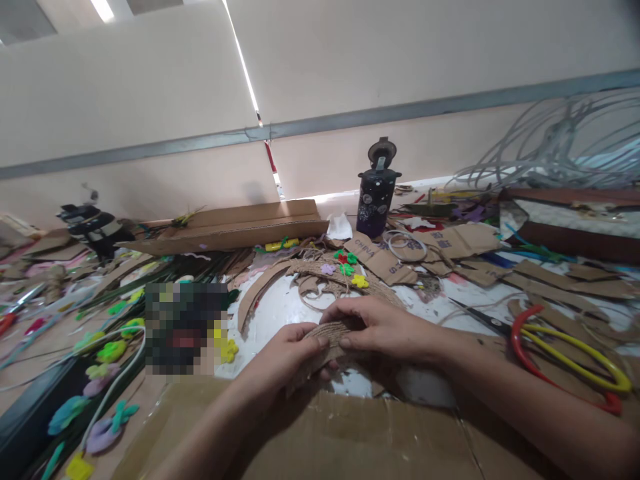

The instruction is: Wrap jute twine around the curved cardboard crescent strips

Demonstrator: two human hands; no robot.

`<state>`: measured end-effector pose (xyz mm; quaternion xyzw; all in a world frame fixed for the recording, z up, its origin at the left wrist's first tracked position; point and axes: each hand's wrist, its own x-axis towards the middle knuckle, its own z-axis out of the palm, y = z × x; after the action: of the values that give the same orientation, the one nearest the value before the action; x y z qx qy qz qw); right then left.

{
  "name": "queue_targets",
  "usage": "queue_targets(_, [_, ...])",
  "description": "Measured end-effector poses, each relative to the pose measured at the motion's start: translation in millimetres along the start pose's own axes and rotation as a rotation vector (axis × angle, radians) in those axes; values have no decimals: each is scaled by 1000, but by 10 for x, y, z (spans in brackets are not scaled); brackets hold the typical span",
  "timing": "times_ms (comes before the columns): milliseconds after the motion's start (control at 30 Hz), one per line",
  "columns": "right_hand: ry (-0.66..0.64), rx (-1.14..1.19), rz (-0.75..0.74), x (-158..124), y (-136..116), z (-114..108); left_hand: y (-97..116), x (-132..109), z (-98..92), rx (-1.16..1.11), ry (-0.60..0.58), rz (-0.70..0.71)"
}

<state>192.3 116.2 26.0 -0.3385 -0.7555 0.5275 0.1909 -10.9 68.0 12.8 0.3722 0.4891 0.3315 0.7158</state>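
Both my hands meet low in the middle of the view over a cluttered craft table. My left hand [285, 353] pinches the near end of a curved cardboard strip wrapped in jute twine [330, 331]. My right hand [385, 327] lies on top of the same strip, with its fingers curled over it. The strip arcs away toward several small foam flowers [347, 268], green, red, yellow and purple, stuck on its far part. Under the strip lies a round white board [285, 307].
A flat cardboard sheet [320, 433] lies at the near edge. A dark bottle [376, 193] stands at the back, cardboard scraps [450, 247] and scissors [483, 320] to the right, red and yellow rings [565, 353] beyond. Foam flowers and green stems [100, 347] crowd the left.
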Motion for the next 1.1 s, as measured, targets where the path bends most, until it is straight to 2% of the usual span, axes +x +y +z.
queue_targets(167, [-15, 1, 2, -21, -14, -6, -14, 31, -57, 29, -47, 7])
queue_targets(333, [-19, -55, -22, -39, -22, 3, -1, 12, -40, -42, -71, 1])
queue_targets(500, [12, -45, -29, -21, -54, 4, 44, -9, -39, -32, -33, -11])
queue_targets(700, [10, -77, -49, -4, -65, -5, 28, 2, -71, -13, -91, -1])
queue_targets(1100, [14, -116, -21, -32, -71, -8, 51, -3, -50, -33, -32, -29])
